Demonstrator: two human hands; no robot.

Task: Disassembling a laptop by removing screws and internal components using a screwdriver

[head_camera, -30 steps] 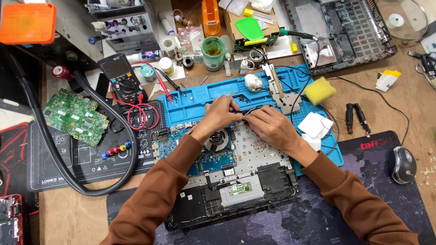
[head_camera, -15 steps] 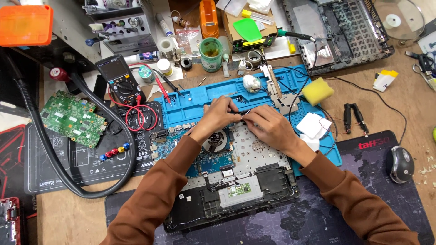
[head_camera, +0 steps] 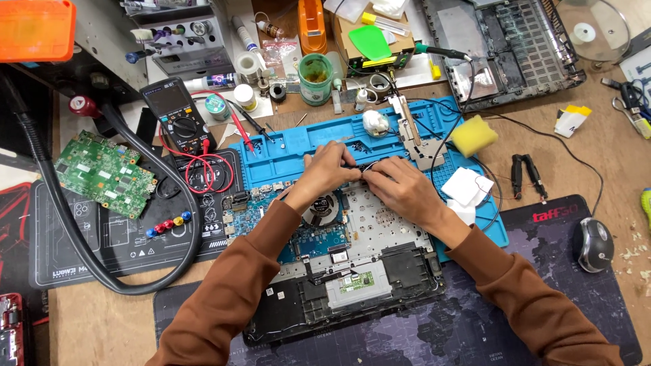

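Observation:
An opened laptop base (head_camera: 352,271) lies in front of me with its blue circuit board, round fan (head_camera: 322,207) and metal keyboard plate showing. My left hand (head_camera: 325,169) and my right hand (head_camera: 400,186) meet at its far edge. Both pinch a thin black part (head_camera: 366,167) between their fingertips, just above the fan. What exactly the part is stays too small to tell. Both brown sleeves reach across the laptop base.
A blue silicone work mat (head_camera: 291,152) lies under the laptop's far end. A multimeter (head_camera: 178,116) with red leads and a green circuit board (head_camera: 105,173) sit left. A yellow sponge (head_camera: 473,135), metal hinge bracket (head_camera: 410,129), mouse (head_camera: 593,244) and another laptop shell (head_camera: 515,47) lie right.
Both hands stay at the same spot on the laptop's far edge. Only the camera view has shifted slightly.

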